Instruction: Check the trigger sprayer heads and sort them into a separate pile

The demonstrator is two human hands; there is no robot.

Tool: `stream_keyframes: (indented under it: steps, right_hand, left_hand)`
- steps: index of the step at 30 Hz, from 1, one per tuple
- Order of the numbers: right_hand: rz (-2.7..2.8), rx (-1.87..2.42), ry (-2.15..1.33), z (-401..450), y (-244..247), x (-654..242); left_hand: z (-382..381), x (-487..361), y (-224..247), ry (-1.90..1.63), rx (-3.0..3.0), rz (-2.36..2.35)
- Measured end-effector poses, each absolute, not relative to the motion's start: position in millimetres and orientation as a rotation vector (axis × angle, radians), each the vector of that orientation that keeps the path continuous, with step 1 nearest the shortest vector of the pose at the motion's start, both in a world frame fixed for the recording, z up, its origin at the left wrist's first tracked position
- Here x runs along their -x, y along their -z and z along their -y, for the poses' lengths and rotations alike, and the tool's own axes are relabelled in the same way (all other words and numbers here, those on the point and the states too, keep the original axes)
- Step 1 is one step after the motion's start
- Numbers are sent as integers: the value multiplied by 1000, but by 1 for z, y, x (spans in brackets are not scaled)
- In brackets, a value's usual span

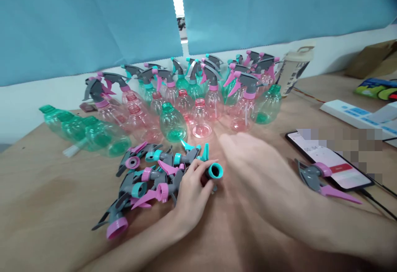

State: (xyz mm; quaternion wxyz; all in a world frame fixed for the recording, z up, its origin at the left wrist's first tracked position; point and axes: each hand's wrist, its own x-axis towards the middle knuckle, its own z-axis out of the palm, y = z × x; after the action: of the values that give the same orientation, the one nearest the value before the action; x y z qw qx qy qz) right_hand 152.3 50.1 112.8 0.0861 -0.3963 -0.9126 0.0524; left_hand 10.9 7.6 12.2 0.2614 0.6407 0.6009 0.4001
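Note:
My left hand [194,185] is closed around a grey trigger spray head with a teal collar [215,171]; the collar's open end faces me. My right hand [248,160] is smeared by motion over the table, right of that spray head, and its fingers cannot be made out. Left of my left hand lies a heap of loose spray heads, among them one with a pink collar [117,227]. Beyond my hands stand an uncapped clear pink bottle [201,119] and an uncapped green bottle [173,123].
Several bottles with spray heads fitted, such as a pink one [243,112], crowd the back. Green bottles [99,133] stand or lean at left. A phone [330,160], a loose spray head [313,176], a power strip [359,116] and a tumbler [293,71] are at right.

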Motion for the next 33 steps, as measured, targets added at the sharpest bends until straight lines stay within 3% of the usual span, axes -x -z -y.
stream_keyframes:
  steps: [3, 16, 33]
  right_hand:
    - [2568, 1134, -115, -68, -126, -170]
    - [2742, 793, -1134, -111, -114, -159]
    - [2811, 643, -838, -108, -111, -166]
  left_hand:
    - [-8, -10, -11, -1051, -1685, -1631]
    - [-10, -10, -14, -1099, -1613, -1531]
    - [-10, -10, -14, -1084, -1597, -1504]
